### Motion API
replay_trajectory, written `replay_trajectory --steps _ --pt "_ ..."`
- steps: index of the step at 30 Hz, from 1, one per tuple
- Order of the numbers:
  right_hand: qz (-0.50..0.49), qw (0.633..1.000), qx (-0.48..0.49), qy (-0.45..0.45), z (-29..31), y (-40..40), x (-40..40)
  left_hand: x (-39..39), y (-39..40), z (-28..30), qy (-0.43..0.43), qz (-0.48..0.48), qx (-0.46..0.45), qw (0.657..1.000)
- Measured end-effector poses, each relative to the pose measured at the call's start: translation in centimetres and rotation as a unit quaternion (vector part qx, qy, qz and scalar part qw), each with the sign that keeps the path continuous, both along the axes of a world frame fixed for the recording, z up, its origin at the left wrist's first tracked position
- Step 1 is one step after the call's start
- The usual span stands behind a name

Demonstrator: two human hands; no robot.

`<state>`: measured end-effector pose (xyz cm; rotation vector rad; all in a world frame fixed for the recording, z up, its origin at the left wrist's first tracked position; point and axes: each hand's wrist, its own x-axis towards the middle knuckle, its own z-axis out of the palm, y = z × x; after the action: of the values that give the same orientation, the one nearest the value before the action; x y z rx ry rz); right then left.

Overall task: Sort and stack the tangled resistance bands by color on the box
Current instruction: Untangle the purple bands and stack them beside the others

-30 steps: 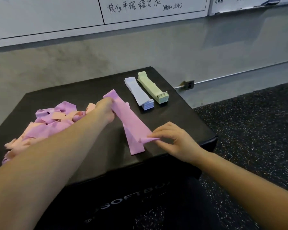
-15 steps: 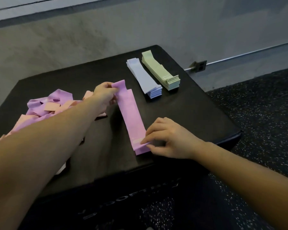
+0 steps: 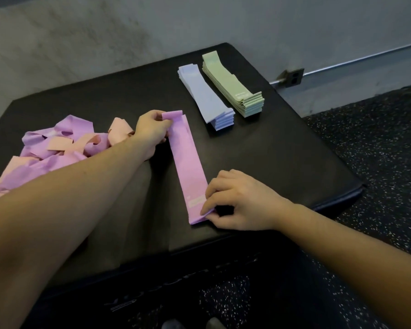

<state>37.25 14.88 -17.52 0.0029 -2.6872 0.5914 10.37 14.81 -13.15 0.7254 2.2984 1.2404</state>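
While the flat purple rubber resistance band (image 3: 188,167) is lying stretched out along the top of the black padded box (image 3: 282,150), both hands are holding its ends. The left hand (image 3: 151,131) is pinching the far end, fingers (image 3: 160,119) curled around the strip where it is curling upward. The right hand (image 3: 241,200) is gripping the near end, thumb and forefinger closing on the corner by the box's front edge. A second purple layer is peeking out underneath along the right side of the band.

Over on the left of the box, the tangled heap of purple and peach-pink bands (image 3: 57,150) is sitting in loose loops, partly hidden behind the left forearm. Toward the far right corner, the neat stack of pale blue bands (image 3: 207,98) is lying just beside the neat stack of pale green bands (image 3: 233,84), the two running parallel, well apart from the purple band.

Behind the box, a grey concrete wall (image 3: 128,32) is rising, and dark speckled rubber flooring (image 3: 377,138) is spreading to the right.
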Motion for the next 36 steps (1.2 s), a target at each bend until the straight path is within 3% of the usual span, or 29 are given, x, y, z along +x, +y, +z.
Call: replay_trajectory --steps 10,18,23,29,36 --pt "0.023 0.999 0.016 -0.033 0.3 -0.2 -0.2 -0.2 0.4 -0.2 0.009 0.009 0.007 1.0" --pt "-0.044 0.991 -0.116 -0.052 1.2 -0.3 0.1 0.6 -1.8 1.0 -0.002 0.005 0.03 1.0" --pt "-0.079 0.976 -0.184 -0.082 1.5 -0.3 0.1 0.5 -6.0 1.9 0.035 -0.021 0.037 0.998" --pt "-0.125 0.951 -0.283 -0.022 1.9 -0.7 -0.4 -1.7 -12.9 3.1 0.126 -0.034 0.039 0.991" --pt "-0.134 0.954 -0.269 -0.027 3.9 -3.0 -4.5 -6.1 -20.7 2.6 0.256 -0.073 -0.056 0.962"
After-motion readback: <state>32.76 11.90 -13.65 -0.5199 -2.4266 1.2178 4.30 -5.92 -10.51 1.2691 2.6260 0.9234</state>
